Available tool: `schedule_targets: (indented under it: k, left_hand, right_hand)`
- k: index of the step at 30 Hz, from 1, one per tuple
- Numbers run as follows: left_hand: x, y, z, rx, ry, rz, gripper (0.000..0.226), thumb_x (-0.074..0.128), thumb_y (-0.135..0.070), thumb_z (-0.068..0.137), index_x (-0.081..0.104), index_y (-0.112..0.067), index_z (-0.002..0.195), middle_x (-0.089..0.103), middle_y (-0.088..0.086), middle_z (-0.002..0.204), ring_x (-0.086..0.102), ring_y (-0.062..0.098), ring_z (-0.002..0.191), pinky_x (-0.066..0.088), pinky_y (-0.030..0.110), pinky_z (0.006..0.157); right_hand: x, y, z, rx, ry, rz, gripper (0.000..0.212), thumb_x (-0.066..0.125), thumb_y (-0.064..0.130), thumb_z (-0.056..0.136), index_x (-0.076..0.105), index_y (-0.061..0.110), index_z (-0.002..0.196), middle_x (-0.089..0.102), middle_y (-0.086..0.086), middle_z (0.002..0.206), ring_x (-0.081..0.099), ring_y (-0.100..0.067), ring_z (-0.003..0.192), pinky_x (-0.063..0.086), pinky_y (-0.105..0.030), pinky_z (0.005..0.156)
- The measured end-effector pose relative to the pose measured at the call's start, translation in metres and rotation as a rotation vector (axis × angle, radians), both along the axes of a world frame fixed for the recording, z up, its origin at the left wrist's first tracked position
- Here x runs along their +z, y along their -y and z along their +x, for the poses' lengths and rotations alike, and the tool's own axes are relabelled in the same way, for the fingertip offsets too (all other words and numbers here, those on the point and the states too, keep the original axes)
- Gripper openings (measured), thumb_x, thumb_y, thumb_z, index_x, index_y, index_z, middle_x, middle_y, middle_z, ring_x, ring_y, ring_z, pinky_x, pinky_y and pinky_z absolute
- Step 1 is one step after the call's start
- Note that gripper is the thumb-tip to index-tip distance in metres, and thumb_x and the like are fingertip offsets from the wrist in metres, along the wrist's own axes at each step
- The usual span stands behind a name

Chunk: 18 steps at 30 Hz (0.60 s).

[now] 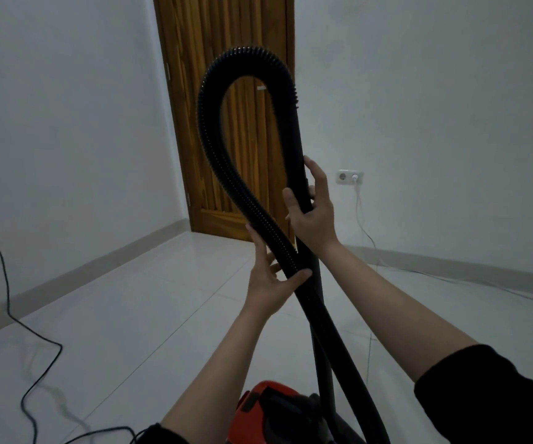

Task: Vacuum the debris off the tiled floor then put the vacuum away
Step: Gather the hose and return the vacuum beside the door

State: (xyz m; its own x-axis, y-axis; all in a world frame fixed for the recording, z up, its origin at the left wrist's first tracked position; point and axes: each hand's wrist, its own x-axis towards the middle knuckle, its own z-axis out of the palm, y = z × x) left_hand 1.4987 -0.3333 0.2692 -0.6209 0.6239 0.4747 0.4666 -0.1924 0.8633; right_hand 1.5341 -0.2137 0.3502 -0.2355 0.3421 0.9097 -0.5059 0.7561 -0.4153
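Note:
A black ribbed vacuum hose point(213, 161) arches up in a tall loop in front of me. My left hand point(274, 280) holds the hose where it comes down, thumb across it. My right hand point(311, 208) grips the smooth black tube point(297, 136) that rises to the top of the loop. Both run down to the red and black vacuum body point(271, 405) at the bottom edge. The white tiled floor point(149, 302) spreads out below; I see no debris on it.
A wooden door point(226, 27) stands closed in the corner ahead. A black power cord point(5, 283) trails over the floor at the left. A wall socket point(350, 177) at the right has a white cable point(450, 277) plugged in, running along the skirting.

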Motion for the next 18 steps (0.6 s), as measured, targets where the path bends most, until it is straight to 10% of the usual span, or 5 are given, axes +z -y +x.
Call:
schedule_targets:
  k: [8, 14, 18]
  left_hand:
    - [0.006, -0.039, 0.006, 0.030, -0.046, 0.047, 0.133, 0.079, -0.013, 0.077, -0.034, -0.046, 0.139, 0.035, -0.014, 0.140, 0.050, -0.005, 0.111, 0.048, 0.028, 0.095]
    - [0.009, -0.051, 0.010, 0.071, 0.001, 0.094, 0.131, 0.079, -0.009, 0.077, -0.028, -0.043, 0.143, 0.035, -0.022, 0.134, 0.047, -0.029, 0.093, 0.049, 0.013, 0.084]
    - [0.008, -0.050, 0.006, 0.097, -0.012, 0.104, 0.130, 0.079, -0.011, 0.077, -0.028, -0.039, 0.145, 0.033, -0.026, 0.132, 0.046, -0.033, 0.091, 0.044, -0.002, 0.071]
  right_hand:
    - [0.006, -0.020, -0.005, 0.004, 0.029, -0.046, 0.054, 0.060, 0.009, 0.098, 0.032, 0.002, 0.143, 0.060, -0.007, 0.080, 0.059, -0.014, 0.056, 0.057, -0.031, 0.054]
    - [0.000, -0.031, 0.005, 0.027, 0.114, 0.013, 0.059, 0.052, 0.016, 0.101, 0.022, 0.017, 0.152, 0.063, -0.015, 0.113, 0.066, -0.021, 0.073, 0.058, -0.026, 0.069]
    - [-0.034, -0.039, 0.026, 0.009, 0.322, 0.053, 0.058, 0.046, 0.010, 0.104, 0.019, 0.020, 0.154, 0.056, 0.024, 0.131, 0.065, -0.007, 0.090, 0.052, -0.019, 0.087]
